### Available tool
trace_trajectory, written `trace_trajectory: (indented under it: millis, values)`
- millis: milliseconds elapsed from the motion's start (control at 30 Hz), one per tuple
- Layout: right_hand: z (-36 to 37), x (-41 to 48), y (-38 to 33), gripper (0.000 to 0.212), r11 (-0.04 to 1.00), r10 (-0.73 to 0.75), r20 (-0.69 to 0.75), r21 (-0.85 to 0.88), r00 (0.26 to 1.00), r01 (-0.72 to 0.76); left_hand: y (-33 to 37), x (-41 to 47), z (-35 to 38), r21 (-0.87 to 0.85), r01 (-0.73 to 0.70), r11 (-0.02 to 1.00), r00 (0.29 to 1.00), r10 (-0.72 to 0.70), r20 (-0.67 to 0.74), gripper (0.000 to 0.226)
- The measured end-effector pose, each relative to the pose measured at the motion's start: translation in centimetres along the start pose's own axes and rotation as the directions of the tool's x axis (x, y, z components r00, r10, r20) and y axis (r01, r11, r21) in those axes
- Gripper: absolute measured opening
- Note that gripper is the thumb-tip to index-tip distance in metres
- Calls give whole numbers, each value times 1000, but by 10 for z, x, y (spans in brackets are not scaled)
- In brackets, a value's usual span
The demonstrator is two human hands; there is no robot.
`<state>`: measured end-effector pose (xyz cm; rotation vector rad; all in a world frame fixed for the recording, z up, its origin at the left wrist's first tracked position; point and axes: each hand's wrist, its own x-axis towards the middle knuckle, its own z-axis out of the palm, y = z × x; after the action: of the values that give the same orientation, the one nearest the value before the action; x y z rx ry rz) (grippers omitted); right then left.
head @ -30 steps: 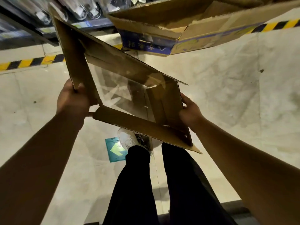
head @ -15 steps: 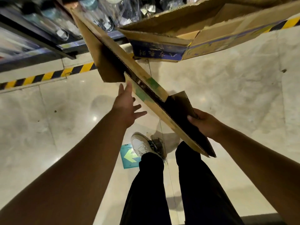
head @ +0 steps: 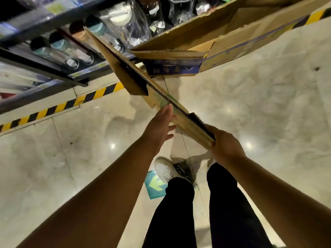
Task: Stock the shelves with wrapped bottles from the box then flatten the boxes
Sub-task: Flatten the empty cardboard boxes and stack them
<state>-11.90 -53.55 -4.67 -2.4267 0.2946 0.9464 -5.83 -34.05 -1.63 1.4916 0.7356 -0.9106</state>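
While the collapsed box [head: 155, 97] is held in the air above the floor [head: 250, 113], it shows almost edge-on. It runs on a slant from the near end up toward the shelf [head: 53, 68], where the wrapped bottles [head: 71, 56] lie.

The right hand [head: 225, 145] is clamped on the near end, with the fingers curled round the folded edge. The left hand [head: 159, 126] has its fingers straight and apart. It lies flat against the side of the cardboard and holds nothing.

A second box [head: 179, 58], with blue print, stands open further up, near the far part of the collapsed one.

I judge the cardboard to be light and stiff along its panels, but weak at the creases, so it may spring open if the pressure goes away. One loose flap hangs down at the far part. A good hold seems to be on the long folded edges, with one hand at each end, and not on the flaps, which bend easily. The surface looks dry and not slippery.
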Motion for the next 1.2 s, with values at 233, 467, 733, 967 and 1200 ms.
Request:
trace_trajectory:
  millis: [233,467,733,967,1200]
  values:
    - [-93,15,34,40,999,42,-14,-6,999,-42,30,-3,-33,972,-232,48,695,707,131,71]
    - [-191,43,109,49,973,-35,21,-229,999,39,99,31,-1,980,-15,-200,795,591,133,98]
    - [-282,70,157,48,915,-146,18,-376,989,143,136,71,95,969,51,-242,863,499,79,34]
    - [-310,148,172,27,903,-269,-233,-400,935,160,155,107,108,998,-61,-6,756,653,50,27]
    - [-320,219,143,20,824,-406,-335,-537,850,182,180,146,82,999,-42,-19,721,692,43,68]
